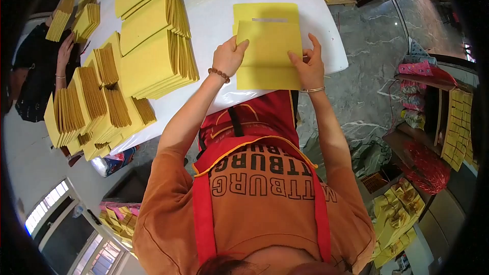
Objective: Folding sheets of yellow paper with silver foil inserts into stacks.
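A yellow paper sheet (270, 46) lies in front of me at the table's near edge, partly over another piece of yellow paper (265, 11) that shows beyond it. A narrow pale strip is visible near its far edge. My left hand (229, 57) is closed on the sheet's left edge, thumb on top and the other fingers curled. At the right edge, my right hand (309, 67) has its thumb on the paper. Its index finger is raised and apart, and the other fingers bend beside the edge, partly hidden.
Tall stacks of folded yellow paper (153, 63) cover the left of the white table (214, 18). More bundles (84, 97) stand at its left edge. Another person's hand (64, 53) is beyond them. Yellow paper bundles (400, 203) and a red stringy heap (428, 168) lie at the right.
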Demonstrator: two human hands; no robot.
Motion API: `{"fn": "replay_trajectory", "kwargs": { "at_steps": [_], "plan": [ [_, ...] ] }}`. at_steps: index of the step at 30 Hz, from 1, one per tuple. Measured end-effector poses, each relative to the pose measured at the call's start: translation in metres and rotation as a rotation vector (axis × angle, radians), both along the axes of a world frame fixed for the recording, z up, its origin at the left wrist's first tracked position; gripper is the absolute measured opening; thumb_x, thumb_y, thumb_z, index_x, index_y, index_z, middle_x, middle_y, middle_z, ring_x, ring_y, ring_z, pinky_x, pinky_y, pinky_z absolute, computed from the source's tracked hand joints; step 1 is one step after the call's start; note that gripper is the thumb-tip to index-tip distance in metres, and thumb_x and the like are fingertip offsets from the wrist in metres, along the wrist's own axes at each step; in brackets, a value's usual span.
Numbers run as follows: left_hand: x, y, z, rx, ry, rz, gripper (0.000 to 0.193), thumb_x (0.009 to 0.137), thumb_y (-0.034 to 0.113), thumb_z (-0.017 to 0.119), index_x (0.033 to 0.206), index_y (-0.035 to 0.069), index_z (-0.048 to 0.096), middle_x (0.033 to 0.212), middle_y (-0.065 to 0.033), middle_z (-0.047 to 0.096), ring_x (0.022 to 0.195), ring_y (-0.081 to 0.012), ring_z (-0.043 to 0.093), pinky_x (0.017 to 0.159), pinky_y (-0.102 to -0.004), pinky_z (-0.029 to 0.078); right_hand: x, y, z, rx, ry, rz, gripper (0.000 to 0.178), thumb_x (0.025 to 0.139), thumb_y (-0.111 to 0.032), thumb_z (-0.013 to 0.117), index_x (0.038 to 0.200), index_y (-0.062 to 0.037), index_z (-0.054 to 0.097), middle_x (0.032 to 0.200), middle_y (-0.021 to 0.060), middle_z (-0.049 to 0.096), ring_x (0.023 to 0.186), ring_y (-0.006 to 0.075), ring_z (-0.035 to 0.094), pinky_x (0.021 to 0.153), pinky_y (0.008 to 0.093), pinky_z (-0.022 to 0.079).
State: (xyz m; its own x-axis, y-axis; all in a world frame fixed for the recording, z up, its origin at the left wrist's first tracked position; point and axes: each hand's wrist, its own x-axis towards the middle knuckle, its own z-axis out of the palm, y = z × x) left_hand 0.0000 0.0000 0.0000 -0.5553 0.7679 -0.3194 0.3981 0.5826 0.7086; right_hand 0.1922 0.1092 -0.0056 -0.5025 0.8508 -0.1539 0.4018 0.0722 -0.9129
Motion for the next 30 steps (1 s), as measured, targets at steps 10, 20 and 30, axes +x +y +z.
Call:
{"fn": "replay_trajectory", "kwargs": {
  "at_steps": [10,20,30],
  "plan": [
    [0.001,0.001,-0.021,0.18,-0.079,0.103,0.04,0.081,0.033,0.054,0.102,-0.001,0.049,0.075,-0.0181,0.062,0.07,-0.0317,0.06,0.062,-0.039,0.046,-0.001,0.006,-0.016,0.056,0.026,0.0,0.039,0.075,-0.021,0.064,0.111,-0.0052,0.056,0.084,0.0129,0.064,0.072,0.0194,0.062,0.065,0.0292,0.047],
    [0.001,-0.004,0.016,0.122,-0.167,0.202,0.047,0.078,0.02,0.061,0.118,0.001,0.043,0.094,-0.0162,0.058,0.081,-0.0282,0.056,0.068,-0.0362,0.044,-0.004,0.005,-0.027,0.205,-0.044,0.011,0.041,0.077,-0.016,0.064,0.115,-0.0023,0.054,0.089,0.0097,0.064,0.076,0.0115,0.06,0.068,0.0236,0.047],
    [0.023,0.033,0.005,0.406,0.706,-0.373,0.044,0.078,0.03,0.059,0.116,0.009,0.049,0.112,-0.0108,0.048,0.107,-0.028,0.042,0.086,-0.0415,0.034,-0.006,0.001,-0.02,0.214,-0.079,0.005,0.042,0.076,-0.017,0.064,0.114,-0.0023,0.055,0.095,0.0121,0.064,0.082,0.0148,0.061,0.072,0.0259,0.047]
  ]
}}
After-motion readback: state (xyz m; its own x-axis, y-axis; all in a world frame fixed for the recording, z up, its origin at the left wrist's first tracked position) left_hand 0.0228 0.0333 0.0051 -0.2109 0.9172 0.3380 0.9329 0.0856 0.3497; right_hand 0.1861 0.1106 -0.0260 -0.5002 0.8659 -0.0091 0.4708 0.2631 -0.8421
